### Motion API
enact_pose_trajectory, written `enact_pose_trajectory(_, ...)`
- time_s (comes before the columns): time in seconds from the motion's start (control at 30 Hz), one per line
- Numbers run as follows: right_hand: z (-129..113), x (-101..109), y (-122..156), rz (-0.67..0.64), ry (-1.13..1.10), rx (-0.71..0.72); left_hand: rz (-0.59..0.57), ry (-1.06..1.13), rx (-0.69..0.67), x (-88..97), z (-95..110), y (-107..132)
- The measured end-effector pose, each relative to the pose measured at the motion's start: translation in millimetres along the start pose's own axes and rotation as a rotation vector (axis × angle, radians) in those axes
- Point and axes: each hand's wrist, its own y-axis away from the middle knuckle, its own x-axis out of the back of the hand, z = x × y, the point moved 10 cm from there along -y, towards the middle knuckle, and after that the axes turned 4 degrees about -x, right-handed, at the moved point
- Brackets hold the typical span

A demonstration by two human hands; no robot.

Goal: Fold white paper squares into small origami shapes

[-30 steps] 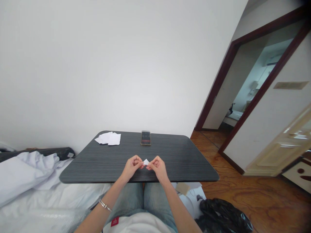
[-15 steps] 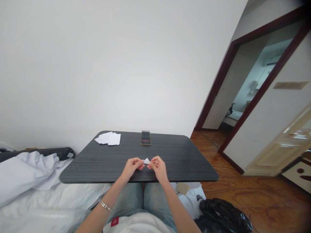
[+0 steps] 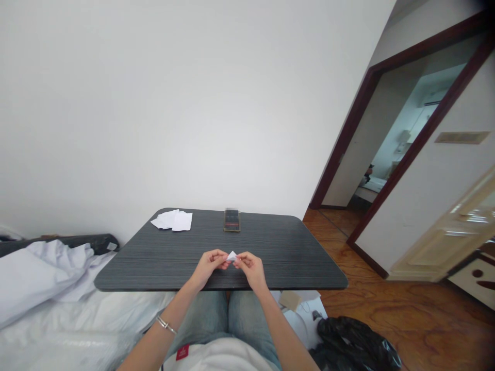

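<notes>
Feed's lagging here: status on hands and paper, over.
Left hand and right hand both pinch the small white paper. Held above table, near edge. Nothing in the way; paper stack far back left.

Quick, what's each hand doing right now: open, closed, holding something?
Left hand: closed, pinching the small white paper at its left end.
Right hand: closed, pinching the same paper at its right end.

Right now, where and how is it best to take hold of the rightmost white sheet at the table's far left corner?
Probably at its near right corner, coming from the right: the rightmost white sheet lies flat on the table, and only that side juts clear of the other sheets.
</notes>
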Motion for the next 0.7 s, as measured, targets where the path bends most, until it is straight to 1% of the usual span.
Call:
enact_pose_trajectory(0.13,-2.6,-0.5,0.0,-0.009,0.033,0.021,0.001,-0.003,-0.025,-1.2,4.2,1.6)
enact_pose_trajectory(0.23,-6.6,1.4,0.2,0.009,0.049,0.052,-0.019,-0.024,-0.032,-4.4,6.9,2.5)
enact_pose_trajectory(0.37,-8.4,5.9,0.3,0.046,0.045,0.067,-0.028,-0.055,-0.013,-5.4,5.2,2.4)
enact_pose_trajectory(0.53,-5.7,8.2,-0.4,0.054,0.049,0.055,-0.036,-0.079,-0.025,-5.5,4.6,2.3)
enact_pose_trajectory(0.7,-2.9,7.1,-0.8,0.041,0.063,0.002,-0.038,-0.089,-0.006,-6.9,3.1,2.6)
